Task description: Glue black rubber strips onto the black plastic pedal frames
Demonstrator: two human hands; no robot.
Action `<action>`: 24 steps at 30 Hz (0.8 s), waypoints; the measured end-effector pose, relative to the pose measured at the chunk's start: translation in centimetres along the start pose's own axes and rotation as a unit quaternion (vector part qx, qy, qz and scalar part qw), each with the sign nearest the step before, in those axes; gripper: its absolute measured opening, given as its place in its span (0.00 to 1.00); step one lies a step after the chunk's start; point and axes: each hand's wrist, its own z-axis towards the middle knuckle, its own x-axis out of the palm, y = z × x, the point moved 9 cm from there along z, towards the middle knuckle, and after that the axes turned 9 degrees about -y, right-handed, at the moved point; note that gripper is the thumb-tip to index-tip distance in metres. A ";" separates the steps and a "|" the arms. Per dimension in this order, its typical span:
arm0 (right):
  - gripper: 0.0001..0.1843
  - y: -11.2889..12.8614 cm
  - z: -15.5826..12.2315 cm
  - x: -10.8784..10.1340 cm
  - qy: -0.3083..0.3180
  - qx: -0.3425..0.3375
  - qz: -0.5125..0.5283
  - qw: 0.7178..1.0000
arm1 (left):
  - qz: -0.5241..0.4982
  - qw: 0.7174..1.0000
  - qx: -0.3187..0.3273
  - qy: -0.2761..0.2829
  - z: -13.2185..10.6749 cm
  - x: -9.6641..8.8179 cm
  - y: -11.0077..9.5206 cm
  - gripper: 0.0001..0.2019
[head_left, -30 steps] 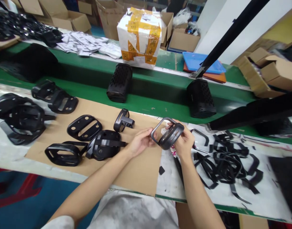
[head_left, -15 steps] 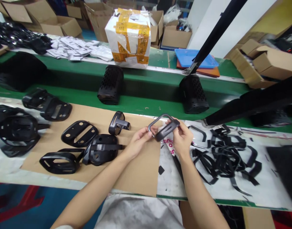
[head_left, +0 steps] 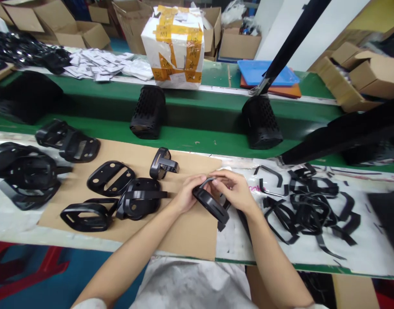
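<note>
Both hands are closed on a black plastic bracket (head_left: 211, 203) with a slotted plate and a bent strap, held over the right edge of the cardboard sheet (head_left: 197, 240). My left hand (head_left: 187, 194) grips its left end. On its upper right, the fingers of my right hand (head_left: 236, 189) press against the strap, and part of the bracket is hidden behind them. Left of my hands lie several similar black brackets, among them a flat slotted plate (head_left: 111, 178) and a bracket with a strap across it (head_left: 141, 198). A smaller bracket (head_left: 163, 163) stands just beyond my left hand.
A tangled pile of black straps (head_left: 312, 210) lies to the right on the white table covering. Black perforated housings (head_left: 148, 112) stand on the green surface beyond. A dark slanting post (head_left: 293, 47) and a taped white box (head_left: 172, 51) are farther back.
The bracket has turned over, its slotted plate now tilting down toward me, and has come lower and closer. My hands have drawn nearer together around it.
</note>
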 end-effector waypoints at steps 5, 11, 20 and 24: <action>0.12 1.1 -0.1 0.2 -0.029 -0.099 -0.125 0.987 | 0.012 0.997 0.053 -0.054 0.7 -1.1 -0.8 0.22; 0.15 1.9 -0.3 1.0 -0.032 -0.165 -0.147 0.975 | 0.092 0.994 0.051 -0.031 0.7 -2.0 0.1 0.26; 0.18 3.0 -1.0 1.7 -0.031 -0.212 -0.183 0.959 | 0.139 0.987 0.079 0.003 0.0 -1.6 -0.5 0.30; 0.17 3.8 -1.3 0.9 -0.078 -0.224 -0.186 0.954 | 0.143 0.987 0.077 0.022 -0.1 -0.5 -1.0 0.29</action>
